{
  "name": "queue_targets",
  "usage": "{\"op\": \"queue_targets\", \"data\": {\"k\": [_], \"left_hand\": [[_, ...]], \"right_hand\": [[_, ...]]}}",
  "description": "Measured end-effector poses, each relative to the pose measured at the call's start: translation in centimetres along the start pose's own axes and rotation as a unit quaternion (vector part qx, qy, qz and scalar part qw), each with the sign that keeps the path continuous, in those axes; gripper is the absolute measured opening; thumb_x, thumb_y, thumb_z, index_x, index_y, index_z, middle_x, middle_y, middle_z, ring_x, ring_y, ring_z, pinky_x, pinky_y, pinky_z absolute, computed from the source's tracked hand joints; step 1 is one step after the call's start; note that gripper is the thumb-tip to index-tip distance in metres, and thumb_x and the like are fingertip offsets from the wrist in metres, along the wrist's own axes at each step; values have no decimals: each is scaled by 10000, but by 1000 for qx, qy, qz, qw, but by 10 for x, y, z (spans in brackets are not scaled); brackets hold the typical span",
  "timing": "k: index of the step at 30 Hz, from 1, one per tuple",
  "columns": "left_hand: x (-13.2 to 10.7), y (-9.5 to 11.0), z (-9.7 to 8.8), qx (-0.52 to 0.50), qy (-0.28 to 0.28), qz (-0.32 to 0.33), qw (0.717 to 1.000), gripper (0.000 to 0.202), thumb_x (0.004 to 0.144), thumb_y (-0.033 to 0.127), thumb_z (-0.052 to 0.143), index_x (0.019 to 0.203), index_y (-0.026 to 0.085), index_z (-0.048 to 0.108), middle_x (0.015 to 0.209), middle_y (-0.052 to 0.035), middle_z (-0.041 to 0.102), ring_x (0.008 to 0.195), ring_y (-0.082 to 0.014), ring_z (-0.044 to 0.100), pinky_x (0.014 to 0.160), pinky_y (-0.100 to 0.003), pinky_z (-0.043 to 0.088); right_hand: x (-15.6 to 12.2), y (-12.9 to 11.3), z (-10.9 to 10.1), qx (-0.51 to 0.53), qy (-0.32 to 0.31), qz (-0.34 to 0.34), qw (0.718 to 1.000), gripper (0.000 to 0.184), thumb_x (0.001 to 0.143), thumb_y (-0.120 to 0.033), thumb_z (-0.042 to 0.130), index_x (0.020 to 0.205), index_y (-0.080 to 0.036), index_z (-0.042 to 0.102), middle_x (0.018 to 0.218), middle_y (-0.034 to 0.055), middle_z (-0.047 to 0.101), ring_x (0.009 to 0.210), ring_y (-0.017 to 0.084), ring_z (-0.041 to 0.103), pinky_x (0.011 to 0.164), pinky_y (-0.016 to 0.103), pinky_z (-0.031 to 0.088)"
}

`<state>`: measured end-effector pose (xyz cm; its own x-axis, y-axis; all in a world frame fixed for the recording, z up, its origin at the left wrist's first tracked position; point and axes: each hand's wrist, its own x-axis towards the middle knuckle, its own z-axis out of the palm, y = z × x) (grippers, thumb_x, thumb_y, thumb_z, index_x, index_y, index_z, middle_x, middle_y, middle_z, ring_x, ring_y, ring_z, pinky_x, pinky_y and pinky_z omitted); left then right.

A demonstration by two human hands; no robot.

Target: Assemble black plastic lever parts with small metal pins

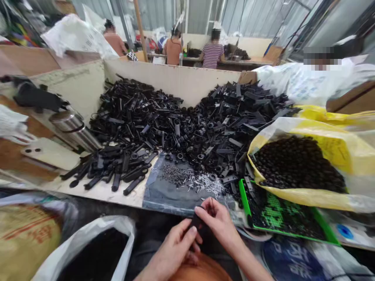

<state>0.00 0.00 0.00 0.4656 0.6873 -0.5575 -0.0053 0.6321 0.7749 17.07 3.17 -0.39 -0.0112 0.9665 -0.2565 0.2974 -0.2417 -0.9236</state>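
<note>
My left hand [174, 249] and my right hand [218, 222] meet low in the middle, over my lap. Both pinch one small black plastic part [197, 224] between fingers and thumbs. Just beyond them lies a clear plastic sheet [164, 191] with a scatter of small metal pins [190, 180]. Behind it rises a big heap of black plastic parts [181, 121] on the workbench [99, 192]. A row of finished long black pieces [117, 169] lies at the left of the heap.
A yellow bag of small black rings [295, 162] sits at the right, above a green tray [281, 218]. A steel flask [74, 130] and a phone [49, 154] lie at the left. Sacks [96, 249] stand below the bench. Several people sit at the back; another person [307, 78] is at right.
</note>
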Motion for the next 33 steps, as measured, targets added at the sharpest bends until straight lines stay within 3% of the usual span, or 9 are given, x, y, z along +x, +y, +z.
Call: {"op": "queue_targets", "data": {"k": [4,7,12,16,21,26,30,33], "left_hand": [[0,-16,1,-88,26,-20,996,581,718,713,710,919,182,587,829,0,653,609,-110,618,585,-243,491],[5,-17,0,-200,2,-80,977,469,712,593,748,878,187,579,658,33,615,483,-90,545,449,-197,345],[19,-14,-6,-290,-75,-160,940,302,799,451,511,687,173,547,509,37,476,399,-84,451,428,-203,254],[30,-18,-10,-342,-102,-176,918,319,862,378,396,663,175,541,470,45,404,367,-83,357,413,-208,205],[36,-20,-14,-361,-94,-168,912,396,939,315,296,682,164,557,436,64,327,335,-82,250,391,-218,161],[29,-21,-8,-340,2,-113,934,365,982,321,320,791,146,578,629,-37,597,510,-120,562,478,-206,352],[18,-24,-1,-289,56,-33,955,235,936,362,524,950,137,592,707,-31,656,575,-120,589,518,-217,391],[17,-29,3,-250,74,-1,965,437,762,464,761,1011,150,585,648,19,639,520,-100,534,484,-207,357]], "right_hand": [[-6,4,7,-119,49,-5,992,422,820,-565,624,615,-232,464,516,-63,468,504,137,458,518,252,329],[-8,3,5,-160,66,-51,984,468,895,-585,561,605,-228,475,494,-61,473,476,132,469,490,244,329],[6,-6,-3,-179,92,-142,969,409,1020,-522,412,880,-203,627,708,-5,639,589,150,563,565,246,425],[30,-14,10,-219,83,-220,947,336,1050,-415,402,981,-208,658,902,37,670,722,162,597,701,261,465],[54,-17,48,-306,27,-285,908,175,1024,-270,514,983,-228,679,944,35,696,905,186,632,820,269,457],[67,-17,75,-383,26,-290,877,180,977,-116,546,932,-209,692,873,64,703,830,210,639,745,292,441],[70,-17,80,-393,31,-300,869,195,958,-97,558,909,-223,699,857,49,711,800,191,652,722,272,433],[73,-19,71,-373,40,-305,875,215,1008,-162,502,1021,-252,696,835,-1,717,736,147,660,684,226,444]]}}
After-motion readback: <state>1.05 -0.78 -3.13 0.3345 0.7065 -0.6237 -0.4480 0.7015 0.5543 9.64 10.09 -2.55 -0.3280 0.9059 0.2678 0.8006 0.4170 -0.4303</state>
